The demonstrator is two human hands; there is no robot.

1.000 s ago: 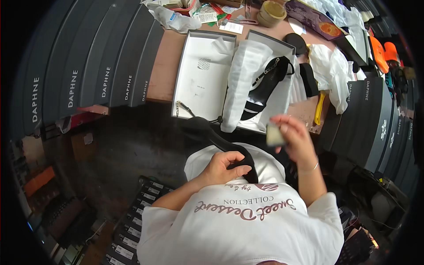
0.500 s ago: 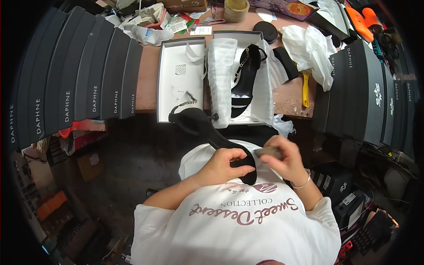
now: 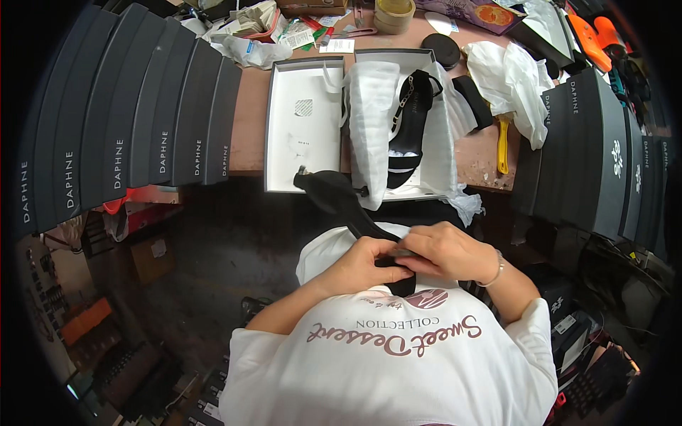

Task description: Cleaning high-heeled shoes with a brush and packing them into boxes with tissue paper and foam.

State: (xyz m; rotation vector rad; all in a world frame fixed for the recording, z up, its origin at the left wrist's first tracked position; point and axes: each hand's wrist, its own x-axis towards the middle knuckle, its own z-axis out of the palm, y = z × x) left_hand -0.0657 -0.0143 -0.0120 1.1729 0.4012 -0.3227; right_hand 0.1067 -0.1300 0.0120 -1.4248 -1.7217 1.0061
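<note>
My left hand (image 3: 357,268) grips a black sandal (image 3: 332,192) near one end, just in front of my shirt. The sandal slants away toward the table, its far end raised near the box edge. Against the held part presses my right hand (image 3: 449,250), its fingers closed on a small grey-brown block mostly hidden by them. Beyond the hands, a second black sandal (image 3: 414,113) with a chain-trimmed strap lies in an open shoebox (image 3: 435,193). White wrapping paper (image 3: 373,135) lines that box. To its left lies a white-lined box lid (image 3: 284,128).
Dark shoeboxes (image 3: 135,106) stand in a row on the left, and more shoeboxes (image 3: 597,149) on the right. Crumpled white paper (image 3: 508,85), a yellow-handled tool (image 3: 503,145), a round black lid (image 3: 440,51) and a tape roll (image 3: 394,15) lie on the table.
My right hand has moved left onto the sandal beside my left hand. The sandal's far end has shifted slightly, and the whole view has moved a little.
</note>
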